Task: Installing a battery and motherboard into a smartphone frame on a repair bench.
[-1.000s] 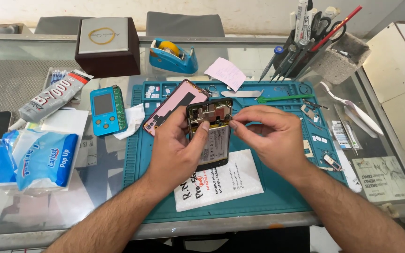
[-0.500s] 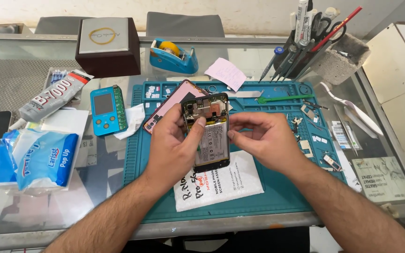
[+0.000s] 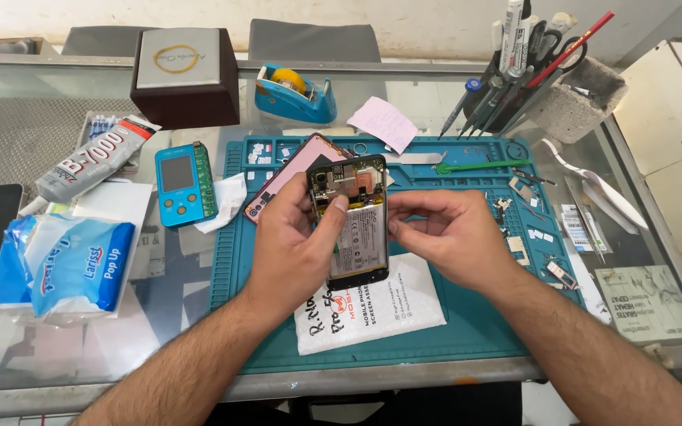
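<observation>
Left hand (image 3: pixel 297 237) is gripping the opened phone (image 3: pixel 354 225) above the mat (image 3: pixel 467 315), right hand (image 3: pixel 447 233) pinching its 3 o'clock edge.

Opened phone's (image 3: pixel 354 229) left edge hidden behind left hand (image 3: pixel 297 241), tiny parts (image 3: pixel 529 237) on mat indistinct

Two bare forearms come in from the bottom edge, both covered in dark hair, with no sleeves in sight. The left hand (image 3: pixel 297 244) and the right hand (image 3: pixel 455 237) are bare too: short, plain nails, hair running down onto their backs.
</observation>
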